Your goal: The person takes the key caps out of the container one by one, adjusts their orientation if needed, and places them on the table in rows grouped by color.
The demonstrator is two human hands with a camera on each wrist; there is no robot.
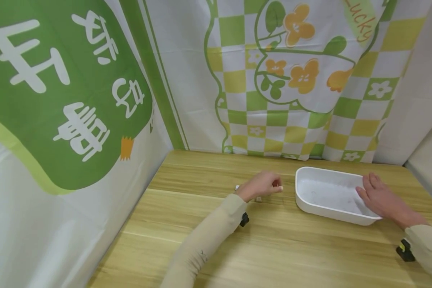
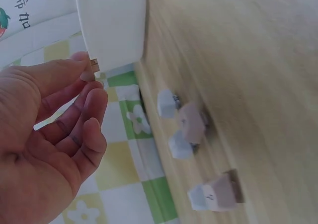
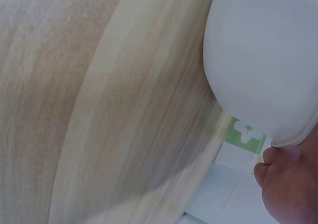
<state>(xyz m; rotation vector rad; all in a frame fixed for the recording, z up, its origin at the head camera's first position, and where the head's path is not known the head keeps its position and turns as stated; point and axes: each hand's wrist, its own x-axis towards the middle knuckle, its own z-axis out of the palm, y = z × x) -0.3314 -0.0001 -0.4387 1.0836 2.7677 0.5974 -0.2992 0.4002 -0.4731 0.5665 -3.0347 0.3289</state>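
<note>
My left hand (image 1: 262, 185) is raised over the table, left of a white plastic tray (image 1: 336, 213). Thumb and fingertips pinch a small keycap (image 2: 89, 70), which the fingers partly cover. Below this hand, several white and pinkish keycaps (image 2: 193, 123) lie loosely grouped on the wood; the arm hides most of them in the head view. My right hand (image 1: 379, 199) holds the tray's right end at its rim, thumb on the inner side. The right wrist view shows the tray's outer wall (image 3: 263, 60) and only part of that hand.
The wooden table (image 1: 273, 248) ends at a printed curtain (image 1: 288, 132) behind it. A green and white printed cloth (image 1: 68, 120) hangs along the left side. Each wrist carries a small black camera mount (image 1: 405, 251).
</note>
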